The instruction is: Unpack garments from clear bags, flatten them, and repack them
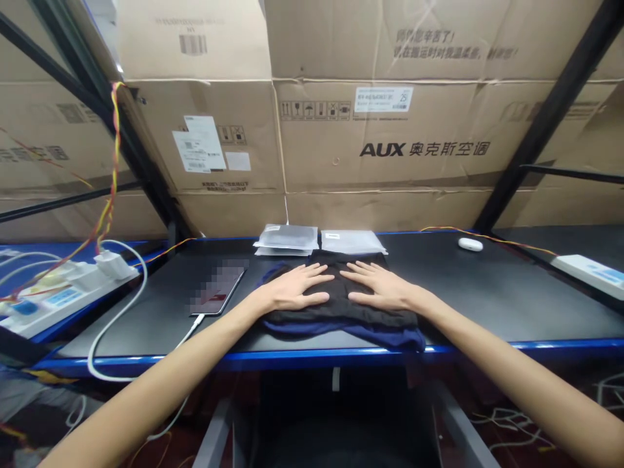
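Evenly spread, the left hand (299, 286) and right hand (380, 285) lie palm down on a black cloth (336, 317), fingers apart and angled toward each other; neither grasps anything. Flat palms on both halves probably share the pressure and hold the soft fabric level. The cloth lies at the table's near middle, matte, thin-looking and lightly rumpled, its near edge wavy. Beneath it, a navy cloth (390, 333) shows at six o'clock, bunching into a loose corner at five.

Taking the black cloth as the clock's centre, two flat, frosted plastic packets, the left packets (287, 238) and right packet (351, 240), sit just beyond it at eleven and twelve, perhaps put there to leave the front free. At nine lies a slim phone (219, 296) with a white cable (199, 320) plugged into its near end, likely for charging. A glossy, rounded white case (470, 244) rests between two and three. Smooth and dark, the table (526, 299) has a shiny blue rim; creased brown cardboard (322, 52) stands upright behind it at twelve.
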A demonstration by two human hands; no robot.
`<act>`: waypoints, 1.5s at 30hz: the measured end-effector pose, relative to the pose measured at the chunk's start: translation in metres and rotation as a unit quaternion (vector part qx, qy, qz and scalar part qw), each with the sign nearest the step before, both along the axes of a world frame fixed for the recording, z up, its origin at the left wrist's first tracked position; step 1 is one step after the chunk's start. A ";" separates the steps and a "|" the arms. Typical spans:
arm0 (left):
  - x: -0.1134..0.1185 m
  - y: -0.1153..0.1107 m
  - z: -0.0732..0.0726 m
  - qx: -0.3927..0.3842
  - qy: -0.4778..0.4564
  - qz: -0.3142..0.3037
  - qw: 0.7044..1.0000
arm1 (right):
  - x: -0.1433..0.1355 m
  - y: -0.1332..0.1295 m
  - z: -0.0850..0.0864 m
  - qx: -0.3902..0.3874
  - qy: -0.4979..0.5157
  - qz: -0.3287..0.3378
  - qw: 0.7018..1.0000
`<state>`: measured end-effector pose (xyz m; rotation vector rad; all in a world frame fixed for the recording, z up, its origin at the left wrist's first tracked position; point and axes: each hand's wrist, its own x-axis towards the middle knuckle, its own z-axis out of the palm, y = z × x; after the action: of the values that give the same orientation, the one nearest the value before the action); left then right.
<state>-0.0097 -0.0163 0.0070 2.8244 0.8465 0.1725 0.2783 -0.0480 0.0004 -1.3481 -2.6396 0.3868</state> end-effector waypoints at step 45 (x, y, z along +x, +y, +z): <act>-0.011 0.004 0.039 0.137 0.003 -0.064 0.989 | 0.030 0.016 0.008 0.111 0.068 0.022 0.991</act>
<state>-0.0206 -0.0124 0.0465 3.1235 0.6858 0.2825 0.3080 -0.0323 0.0084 -1.1557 -2.5166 0.1773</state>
